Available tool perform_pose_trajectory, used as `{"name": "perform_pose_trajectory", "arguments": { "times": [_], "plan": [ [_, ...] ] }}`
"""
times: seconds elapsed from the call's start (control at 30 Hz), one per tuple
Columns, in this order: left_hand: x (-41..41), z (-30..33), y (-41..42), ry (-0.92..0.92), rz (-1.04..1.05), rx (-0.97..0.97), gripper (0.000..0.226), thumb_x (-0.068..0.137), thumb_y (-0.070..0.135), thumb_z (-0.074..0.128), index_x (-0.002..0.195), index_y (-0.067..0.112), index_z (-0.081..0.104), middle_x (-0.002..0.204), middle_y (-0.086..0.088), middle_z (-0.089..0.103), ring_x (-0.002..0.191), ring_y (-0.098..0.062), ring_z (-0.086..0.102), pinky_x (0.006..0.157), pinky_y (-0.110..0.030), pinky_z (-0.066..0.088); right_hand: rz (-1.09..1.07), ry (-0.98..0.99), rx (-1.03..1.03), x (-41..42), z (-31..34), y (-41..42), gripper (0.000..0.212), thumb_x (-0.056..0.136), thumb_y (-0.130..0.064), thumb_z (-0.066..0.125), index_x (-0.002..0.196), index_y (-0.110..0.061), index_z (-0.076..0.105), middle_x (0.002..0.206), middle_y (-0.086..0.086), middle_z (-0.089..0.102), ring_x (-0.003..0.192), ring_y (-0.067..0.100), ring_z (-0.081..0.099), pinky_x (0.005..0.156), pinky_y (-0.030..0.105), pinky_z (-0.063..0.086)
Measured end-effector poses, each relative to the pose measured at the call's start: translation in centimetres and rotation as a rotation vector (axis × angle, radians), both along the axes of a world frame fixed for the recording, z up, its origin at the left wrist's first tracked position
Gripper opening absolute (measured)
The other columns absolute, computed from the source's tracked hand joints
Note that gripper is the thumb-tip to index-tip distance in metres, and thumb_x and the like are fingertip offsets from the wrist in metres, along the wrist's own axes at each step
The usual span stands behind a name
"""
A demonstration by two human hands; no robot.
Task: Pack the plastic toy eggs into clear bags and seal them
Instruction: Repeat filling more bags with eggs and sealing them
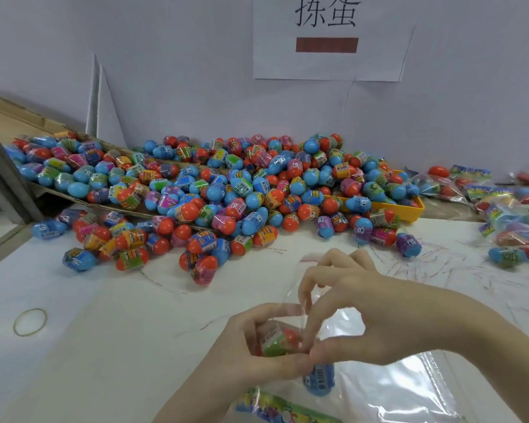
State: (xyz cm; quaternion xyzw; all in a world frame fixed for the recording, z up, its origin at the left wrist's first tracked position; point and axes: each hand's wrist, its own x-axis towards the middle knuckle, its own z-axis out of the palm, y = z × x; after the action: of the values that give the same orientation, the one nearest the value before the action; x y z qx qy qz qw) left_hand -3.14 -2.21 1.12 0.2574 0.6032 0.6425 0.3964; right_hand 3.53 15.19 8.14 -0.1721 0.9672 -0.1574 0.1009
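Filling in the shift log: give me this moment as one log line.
step: bagging | left hand: holds red egg at bag mouth | right hand: pinches clear bag open | blue egg: inside bag | seal: not done

Blue and orange-red eggs with multicoloured printed bands, yellow tray, tan rubber band.

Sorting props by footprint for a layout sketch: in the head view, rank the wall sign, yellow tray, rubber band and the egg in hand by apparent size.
1. wall sign
2. yellow tray, mostly buried under eggs, so unsure
3. rubber band
4. held egg, partly hidden
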Motion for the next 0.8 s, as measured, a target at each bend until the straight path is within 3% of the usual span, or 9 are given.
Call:
{"name": "perform_pose_trajectory", "arguments": {
  "times": [0.1, 0.2, 0.27, 0.33, 0.4, 0.47, 0.57, 0.7, 0.8],
  "plan": [
    [-0.3, -0.7, 0.1, -0.024, 0.027, 0.016, 0.035, 0.055, 0.002, 0.077, 0.085, 0.020, 0.076, 0.089, -0.005, 0.074, 0.081, -0.015, 0.070, 0.065, -0.020, 0.052, -0.068, 0.097, -0.240, -0.5, 0.2, 0.5, 0.028, 0.073, -0.060, 0.060, 0.089, -0.039, 0.069, 0.093, -0.024, 0.058, 0.100, -0.005, 0.040, 0.088, 0.015, 0.026],
    [-0.9, -1.3, 0.0, -0.050, 0.080, 0.020, 0.035, 0.056, 0.003, 0.075, 0.088, 0.016, 0.075, 0.094, -0.005, 0.073, 0.085, -0.014, 0.070, 0.066, -0.021, 0.054, -0.553, 0.570, -0.713, -2.2, -0.7, 4.4, 0.002, 0.080, -0.036, 0.066, 0.079, -0.036, 0.067, 0.081, -0.017, 0.067, 0.084, -0.001, 0.059, 0.074, 0.015, 0.046],
    [-1.0, -1.3, 0.1, -0.051, 0.077, 0.007, 0.038, 0.055, 0.007, 0.077, 0.092, 0.014, 0.070, 0.097, -0.004, 0.073, 0.089, -0.016, 0.069, 0.070, -0.024, 0.056, -0.980, 0.713, -0.404, -3.5, -2.0, 7.9, 0.008, 0.086, -0.029, 0.061, 0.090, -0.025, 0.067, 0.096, -0.005, 0.067, 0.097, 0.015, 0.057, 0.086, 0.037, 0.047],
    [-0.9, -1.1, 0.2, -0.069, 0.060, -0.021, 0.049, 0.051, 0.011, 0.079, 0.097, 0.011, 0.062, 0.096, -0.001, 0.073, 0.081, -0.013, 0.070, 0.065, -0.024, 0.055, -1.207, 0.348, 0.135, -3.7, -4.3, 11.0, 0.035, 0.088, -0.041, 0.053, 0.115, -0.018, 0.056, 0.120, 0.007, 0.055, 0.115, 0.030, 0.045, 0.095, 0.044, 0.034],
    [-0.9, -0.9, 0.5, -0.065, 0.054, -0.041, 0.049, 0.052, 0.012, 0.076, 0.098, 0.011, 0.056, 0.092, 0.002, 0.074, 0.071, -0.008, 0.067, 0.055, -0.020, 0.049, -1.195, 0.086, 0.322, -3.4, -6.5, 12.6, 0.047, 0.088, -0.049, 0.050, 0.122, -0.017, 0.044, 0.123, 0.008, 0.053, 0.114, 0.032, 0.045, 0.093, 0.042, 0.035],
    [-1.0, -0.5, 0.9, -0.047, 0.062, -0.042, 0.049, 0.054, 0.012, 0.074, 0.099, 0.011, 0.055, 0.090, 0.005, 0.074, 0.066, -0.004, 0.065, 0.048, -0.015, 0.043, -1.166, 0.193, 0.216, -2.9, -7.8, 13.0, 0.041, 0.088, -0.037, 0.056, 0.120, -0.014, 0.044, 0.113, 0.011, 0.061, 0.101, 0.032, 0.054, 0.082, 0.038, 0.044],
    [-1.4, 0.3, 1.6, -0.016, 0.069, -0.036, 0.060, 0.052, 0.013, 0.087, 0.103, 0.014, 0.055, 0.091, 0.006, 0.074, 0.062, 0.001, 0.062, 0.046, -0.011, 0.040, -1.188, 0.444, 0.085, -2.4, -8.1, 12.7, 0.038, 0.081, -0.019, 0.066, 0.114, -0.008, 0.052, 0.099, 0.017, 0.064, 0.089, 0.035, 0.056, 0.070, 0.037, 0.042],
    [-2.6, 1.2, 3.0, 0.002, 0.063, -0.018, 0.057, 0.053, 0.023, 0.074, 0.107, 0.020, 0.056, 0.092, 0.006, 0.073, 0.056, 0.000, 0.058, 0.049, -0.011, 0.041, -1.172, 0.659, -0.303, -2.3, -6.4, 12.1, 0.053, 0.081, -0.005, 0.066, 0.130, -0.010, 0.045, 0.114, 0.013, 0.059, 0.097, 0.027, 0.055, 0.083, 0.035, 0.045],
    [-3.7, 1.7, 4.5, 0.063, 0.039, -0.033, 0.046, 0.063, 0.015, 0.074, 0.105, 0.023, 0.057, 0.087, 0.010, 0.073, 0.054, 0.001, 0.056, 0.050, -0.011, 0.043, -1.120, 0.763, -0.669, -2.3, -4.1, 10.9, 0.053, 0.075, -0.008, 0.074, 0.121, -0.015, 0.049, 0.121, 0.007, 0.055, 0.103, 0.022, 0.057, 0.085, 0.032, 0.050]
  ]
}}
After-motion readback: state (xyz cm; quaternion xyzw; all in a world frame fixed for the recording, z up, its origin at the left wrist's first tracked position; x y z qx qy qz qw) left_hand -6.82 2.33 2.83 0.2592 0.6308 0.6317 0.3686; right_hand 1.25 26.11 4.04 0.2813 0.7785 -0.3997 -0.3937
